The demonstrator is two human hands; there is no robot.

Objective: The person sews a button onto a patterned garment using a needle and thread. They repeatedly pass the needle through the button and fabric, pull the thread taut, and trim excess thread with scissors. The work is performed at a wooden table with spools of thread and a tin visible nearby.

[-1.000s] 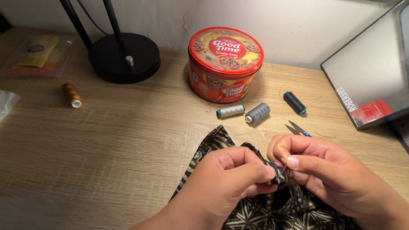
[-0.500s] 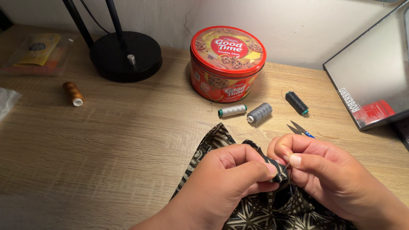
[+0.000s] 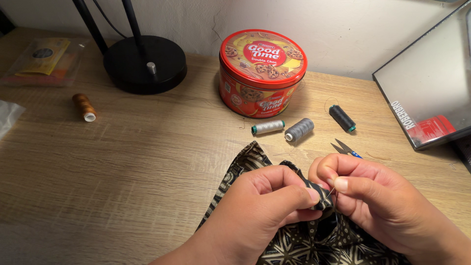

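Head view: both hands meet at the lower centre of a light wooden desk (image 3: 147, 162). The left hand (image 3: 265, 206) pinches a folded edge of dark patterned fabric (image 3: 248, 159) between thumb and curled fingers, bunching it into a small ridge. The right hand (image 3: 373, 196) presses close against the left, its thumb and forefinger pinched on a thin sewing needle (image 3: 331, 192) whose tip meets the folded edge. The fabric lies at the near edge of the desk, spreading below both hands, with one corner pointing toward the far side. Just beyond the right knuckles lie small thread snips (image 3: 346, 148) with a blue handle. Farther back sit three thread spools: a pale grey one (image 3: 268, 127), a mid-grey one (image 3: 299, 129) just beside it and a dark one (image 3: 342, 118) set apart. Behind them stands a round red biscuit tin (image 3: 262, 73), lid on. A black lamp base (image 3: 145, 64) and a brown spool (image 3: 84, 107) occupy the left; a framed panel (image 3: 431, 83) leans at the right.
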